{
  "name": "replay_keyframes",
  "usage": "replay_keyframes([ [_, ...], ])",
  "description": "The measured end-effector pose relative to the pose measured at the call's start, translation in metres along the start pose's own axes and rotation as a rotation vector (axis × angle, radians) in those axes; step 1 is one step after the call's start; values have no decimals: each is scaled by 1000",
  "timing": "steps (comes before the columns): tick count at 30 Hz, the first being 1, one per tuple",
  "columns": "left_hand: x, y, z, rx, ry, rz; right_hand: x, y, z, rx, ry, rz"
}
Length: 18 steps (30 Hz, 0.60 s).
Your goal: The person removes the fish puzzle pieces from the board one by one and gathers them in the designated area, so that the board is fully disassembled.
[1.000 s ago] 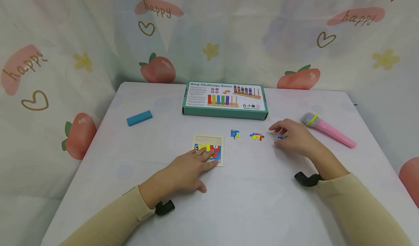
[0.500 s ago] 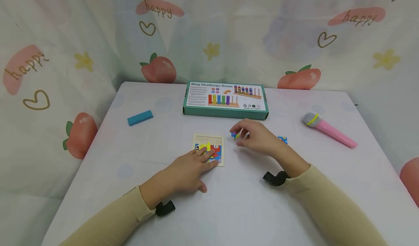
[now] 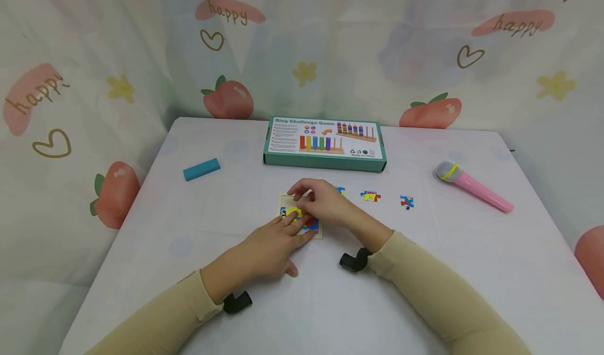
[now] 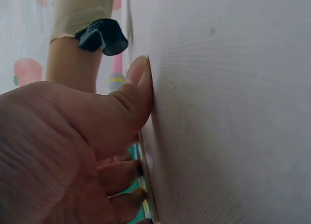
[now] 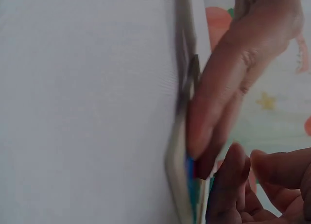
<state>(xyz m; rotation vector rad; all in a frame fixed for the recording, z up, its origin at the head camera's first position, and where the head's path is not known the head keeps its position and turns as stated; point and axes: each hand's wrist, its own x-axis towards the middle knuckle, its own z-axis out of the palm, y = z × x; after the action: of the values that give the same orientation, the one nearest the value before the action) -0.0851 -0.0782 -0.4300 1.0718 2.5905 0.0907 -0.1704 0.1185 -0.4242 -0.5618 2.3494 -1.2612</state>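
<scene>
My left hand (image 3: 269, 245) lies with its fingers spread over a small wooden puzzle tray (image 3: 279, 200), fingertips on the pieces. Blue, yellow and red jigsaw pieces (image 3: 294, 212) fill the tray's lower part, partly hidden by the fingers. Above the tray's upper right, my right hand (image 3: 325, 203) has thumb and index finger bent and close together; nothing shows between them. In the right wrist view, its fingertips (image 5: 236, 153) are close beside the left hand's fingers (image 5: 201, 136). Three loose pieces lie in a row to the right: one partly behind the right hand (image 3: 341, 190), a yellow-red one (image 3: 370, 196) and a blue-red one (image 3: 407, 202).
A green Ring Challenge Game box (image 3: 325, 140) lies at the back middle of the white table. At the left is a blue block (image 3: 202, 170). A pink toy microphone (image 3: 474, 186) lies at the right. A printed cloth hangs behind the table.
My right hand has travelled left from the rightmost loose piece, past the other two, to the tray. The left hand has stayed on the tray, and the loose pieces have kept their places.
</scene>
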Motion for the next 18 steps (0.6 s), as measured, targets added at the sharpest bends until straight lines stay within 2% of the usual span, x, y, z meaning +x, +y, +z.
replay_keyframes([
  [3,-1,0,1,7,4,3,6,4,4,63,-37,26],
  [7,-2,4,-1,8,0,-16,7,8,5,66,-48,39],
  [13,-8,19,-2,3,-21,-146,6,6,6,4,-78,46],
  [16,-12,25,-2,24,-1,-202,6,4,7,-9,-84,56],
  [18,-15,28,-2,38,14,-215,6,4,8,-22,-86,58],
])
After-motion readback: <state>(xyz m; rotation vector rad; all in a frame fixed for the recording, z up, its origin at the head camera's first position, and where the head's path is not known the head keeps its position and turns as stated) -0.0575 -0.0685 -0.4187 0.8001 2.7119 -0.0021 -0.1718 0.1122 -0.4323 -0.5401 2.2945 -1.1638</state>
